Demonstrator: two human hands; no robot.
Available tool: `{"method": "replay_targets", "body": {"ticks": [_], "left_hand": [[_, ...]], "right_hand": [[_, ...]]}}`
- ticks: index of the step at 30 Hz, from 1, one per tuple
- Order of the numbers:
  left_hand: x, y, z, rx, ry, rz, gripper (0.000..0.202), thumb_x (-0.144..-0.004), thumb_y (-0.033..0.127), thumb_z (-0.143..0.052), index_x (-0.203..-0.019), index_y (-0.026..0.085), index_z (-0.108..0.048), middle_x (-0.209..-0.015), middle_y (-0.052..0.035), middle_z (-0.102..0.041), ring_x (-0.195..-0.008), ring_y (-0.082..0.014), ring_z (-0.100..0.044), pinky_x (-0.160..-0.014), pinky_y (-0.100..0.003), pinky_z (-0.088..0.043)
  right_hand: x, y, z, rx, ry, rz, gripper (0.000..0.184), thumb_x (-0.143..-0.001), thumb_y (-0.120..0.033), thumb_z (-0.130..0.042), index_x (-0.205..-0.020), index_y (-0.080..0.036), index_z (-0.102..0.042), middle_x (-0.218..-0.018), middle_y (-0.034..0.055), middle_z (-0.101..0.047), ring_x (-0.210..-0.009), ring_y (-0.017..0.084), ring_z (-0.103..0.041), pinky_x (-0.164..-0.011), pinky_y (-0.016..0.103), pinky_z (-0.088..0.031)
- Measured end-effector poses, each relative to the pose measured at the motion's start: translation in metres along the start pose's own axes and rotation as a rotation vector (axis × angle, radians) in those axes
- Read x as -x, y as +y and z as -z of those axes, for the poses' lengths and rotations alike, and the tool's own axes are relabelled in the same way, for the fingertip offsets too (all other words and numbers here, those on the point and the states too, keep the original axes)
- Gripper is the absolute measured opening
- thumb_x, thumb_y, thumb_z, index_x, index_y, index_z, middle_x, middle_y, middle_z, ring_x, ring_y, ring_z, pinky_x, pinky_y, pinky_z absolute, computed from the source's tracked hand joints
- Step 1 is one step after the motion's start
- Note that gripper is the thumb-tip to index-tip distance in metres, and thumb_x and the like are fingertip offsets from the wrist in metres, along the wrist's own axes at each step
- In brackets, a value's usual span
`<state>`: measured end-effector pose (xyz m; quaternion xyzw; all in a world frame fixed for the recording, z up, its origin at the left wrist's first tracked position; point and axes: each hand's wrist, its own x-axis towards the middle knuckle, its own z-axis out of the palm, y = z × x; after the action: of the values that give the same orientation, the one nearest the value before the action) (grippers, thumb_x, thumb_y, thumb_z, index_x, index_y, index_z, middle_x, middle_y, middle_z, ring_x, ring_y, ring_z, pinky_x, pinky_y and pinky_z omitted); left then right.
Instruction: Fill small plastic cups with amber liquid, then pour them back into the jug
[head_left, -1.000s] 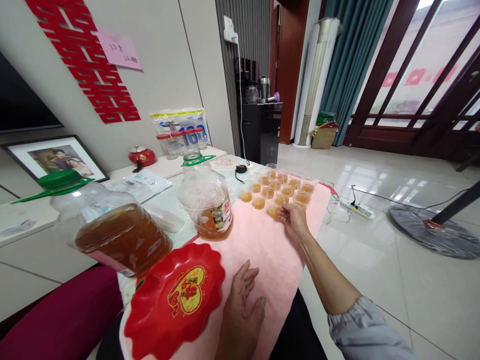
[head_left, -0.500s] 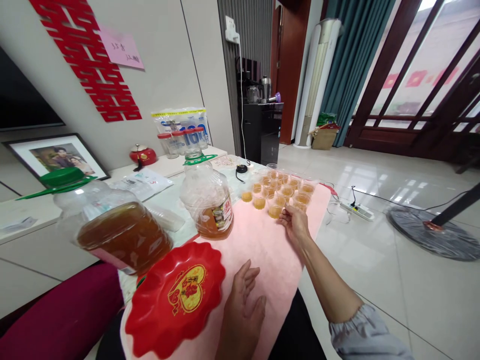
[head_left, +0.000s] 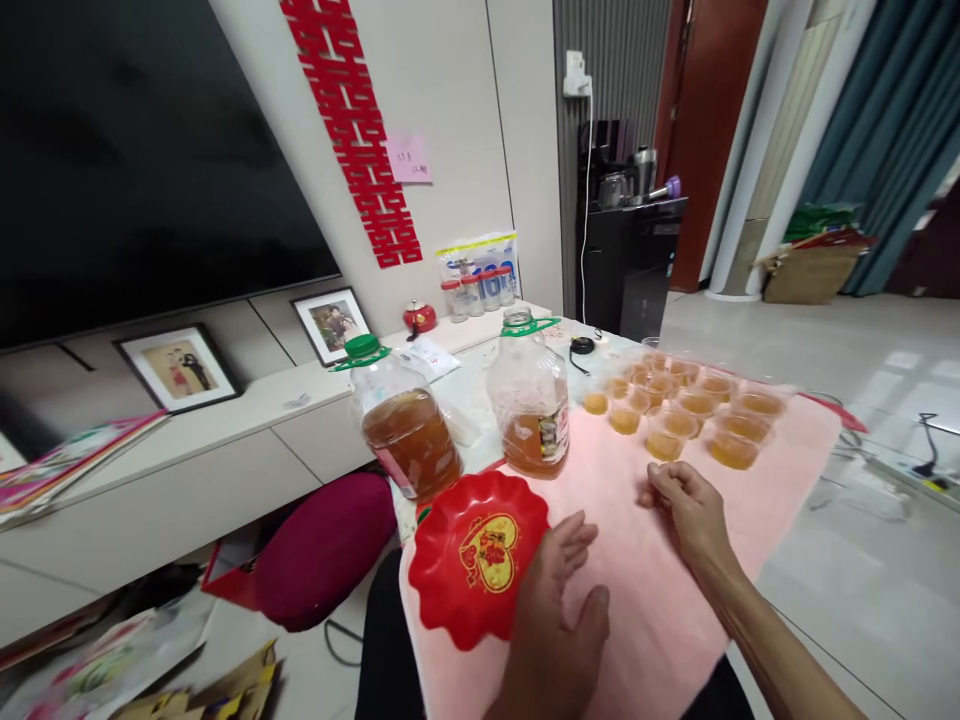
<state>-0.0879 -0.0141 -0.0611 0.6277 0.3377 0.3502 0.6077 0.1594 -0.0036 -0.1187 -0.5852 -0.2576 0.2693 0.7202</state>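
Note:
My left hand [head_left: 559,610] is open above the pink cloth [head_left: 637,640], fingers apart and empty, beside the right rim of a red scalloped plate [head_left: 442,555] with a gold heart print. My right hand [head_left: 688,510] hovers over the cloth with its fingers curled together; no object shows in it. Just beyond it, apart from the fingers, stands a clear cup of amber liquid [head_left: 666,440]. More such cups crowd the far right part of the cloth. An uncapped plastic jug [head_left: 536,445] and a green-capped jug [head_left: 412,440] hold brown liquid behind the plate.
A maroon stool [head_left: 322,550] is at left, near a white cabinet [head_left: 180,480]. Red-lidded jars [head_left: 480,295] and a black tape measure [head_left: 582,346] lie toward the back. A power strip [head_left: 911,470] with cables rests on the floor at right.
My view has turned left. My right hand has drawn back from the cup it was beside, toward me, with its fingers curled. My left hand remains open near the plate.

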Motion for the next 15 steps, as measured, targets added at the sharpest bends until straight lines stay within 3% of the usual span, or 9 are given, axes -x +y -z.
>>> {"method": "replay_targets", "body": {"ticks": [4, 7, 11, 15], "left_hand": [[-0.03, 0.037, 0.039, -0.153, 0.125, -0.063, 0.057, -0.089, 0.025, -0.057, -0.145, 0.02, -0.053, -0.152, -0.015, -0.06, -0.142, -0.026, -0.06, -0.125, -0.049, -0.047], [-0.062, 0.051, 0.069, -0.271, 0.223, -0.118, 0.054, -0.087, 0.019, -0.057, -0.14, 0.017, -0.057, -0.151, -0.0148, -0.058, -0.141, -0.0256, -0.059, -0.126, -0.047, -0.045], [-0.106, 0.054, 0.093, -0.459, 0.341, -0.156, 0.046, -0.087, 0.008, -0.06, -0.133, 0.013, -0.062, -0.152, -0.0155, -0.055, -0.144, -0.0274, -0.054, -0.128, -0.052, -0.039], [-0.151, 0.047, 0.098, -0.585, 0.435, -0.108, 0.044, -0.094, 0.024, -0.071, -0.136, 0.017, -0.062, -0.163, -0.0139, -0.046, -0.154, -0.0338, -0.041, -0.128, -0.063, -0.036]], "right_hand": [[0.0, 0.001, 0.003, 0.104, -0.042, 0.031, 0.033, -0.098, -0.044, -0.075, -0.084, -0.017, -0.062, -0.071, -0.0052, -0.061, -0.066, 0.012, -0.061, -0.068, 0.027, -0.053], [0.001, 0.002, 0.003, 0.154, -0.044, 0.047, 0.041, -0.095, -0.055, -0.075, -0.082, -0.018, -0.061, -0.07, -0.0047, -0.061, -0.067, 0.013, -0.062, -0.069, 0.029, -0.051], [0.002, 0.003, 0.003, 0.189, -0.035, 0.051, 0.052, -0.087, -0.07, -0.074, -0.083, -0.02, -0.062, -0.069, -0.0032, -0.063, -0.068, 0.015, -0.062, -0.071, 0.032, -0.049], [0.004, -0.002, 0.001, 0.207, -0.05, 0.036, 0.063, -0.076, -0.083, -0.075, -0.078, -0.021, -0.062, -0.066, 0.001, -0.065, -0.068, 0.018, -0.062, -0.07, 0.033, -0.048]]}}
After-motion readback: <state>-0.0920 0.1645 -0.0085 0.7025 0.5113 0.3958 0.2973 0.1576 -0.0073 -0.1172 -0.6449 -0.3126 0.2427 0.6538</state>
